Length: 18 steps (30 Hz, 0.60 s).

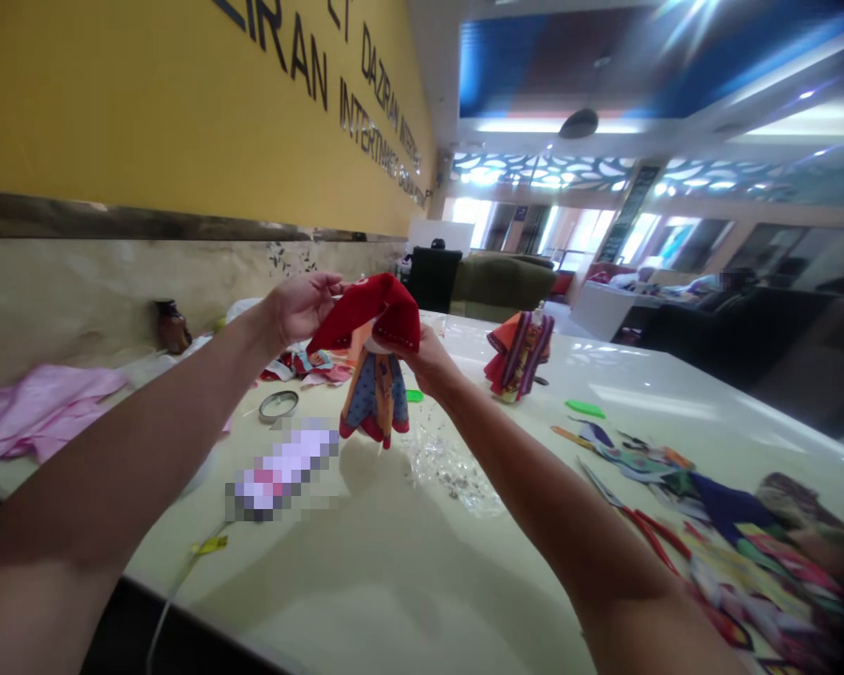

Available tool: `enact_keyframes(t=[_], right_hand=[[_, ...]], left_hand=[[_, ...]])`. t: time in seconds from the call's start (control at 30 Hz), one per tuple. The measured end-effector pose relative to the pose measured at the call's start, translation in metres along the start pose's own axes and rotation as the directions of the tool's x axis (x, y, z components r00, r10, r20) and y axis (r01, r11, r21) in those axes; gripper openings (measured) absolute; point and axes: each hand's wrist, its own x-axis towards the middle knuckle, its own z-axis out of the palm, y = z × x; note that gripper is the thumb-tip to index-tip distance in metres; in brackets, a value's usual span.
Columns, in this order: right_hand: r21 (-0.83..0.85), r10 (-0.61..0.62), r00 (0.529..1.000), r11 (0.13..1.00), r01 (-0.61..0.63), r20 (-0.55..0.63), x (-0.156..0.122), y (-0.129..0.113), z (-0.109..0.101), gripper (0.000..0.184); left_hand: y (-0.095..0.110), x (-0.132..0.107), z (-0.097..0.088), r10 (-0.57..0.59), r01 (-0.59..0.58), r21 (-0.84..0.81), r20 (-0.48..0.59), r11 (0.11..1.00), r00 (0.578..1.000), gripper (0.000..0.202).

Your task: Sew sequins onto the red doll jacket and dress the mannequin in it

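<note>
**Left hand (302, 307) and right hand (426, 361) are working a red cloth (372, 314) over a fabric figure (374, 398) above a white table (640, 375).**

Well left of the fabric figure, pink fabric (38, 412) is lying on the table, and a brown pot (173, 328) is standing farther back, its contents hidden. Nearer the figure, a round metal lid (278, 405) is resting face up. The left hand is staying wide, fingers spread against the red cloth, while the right hand is curling narrowly around the figure beneath it, holding it up in the air. Just right of the figure, a clear plastic bag (450, 473) is holding small specks. Farther right, a second fabric figure (519, 352) is standing upright, and red-handled scissors (651, 534) are lying against patterned fabric scraps (746, 562).
</note>
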Motion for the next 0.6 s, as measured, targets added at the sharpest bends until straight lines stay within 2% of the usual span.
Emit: enact_keyframes(t=[0.17, 0.27, 0.37, 0.5, 0.6], right_hand=[[0.043, -0.025, 0.999, 0.999, 0.026, -0.031, -0.063, -0.021, 0.01, 0.032], [0.104, 0.047, 0.998, 0.994, -0.042, -0.043, -0.1, -0.031, 0.016, 0.038], [0.18, 0.127, 0.99, 0.977, -0.116, -0.053, -0.128, -0.037, 0.022, 0.044], [0.22, 0.152, 0.983, 0.967, -0.127, -0.101, -0.149, -0.036, 0.028, 0.042], [0.206, 0.107, 0.991, 0.975, -0.088, -0.082, -0.156, -0.034, 0.028, 0.036]], left_hand=[[-0.028, -0.063, 0.024, -0.091, 0.087, 0.057, 0.086, 0.995, 0.992, 0.033], [-0.056, -0.095, 0.032, 0.02, -0.025, 0.042, 0.126, 0.999, 0.992, 0.044], [-0.085, -0.117, 0.034, 0.078, -0.081, 0.015, 0.129, 0.997, 0.989, 0.042], [-0.114, -0.133, 0.038, 0.213, -0.214, -0.005, 0.149, 0.977, 0.966, 0.042], [-0.125, -0.141, 0.047, 0.329, -0.338, 0.029, 0.169, 0.941, 0.929, 0.049]])
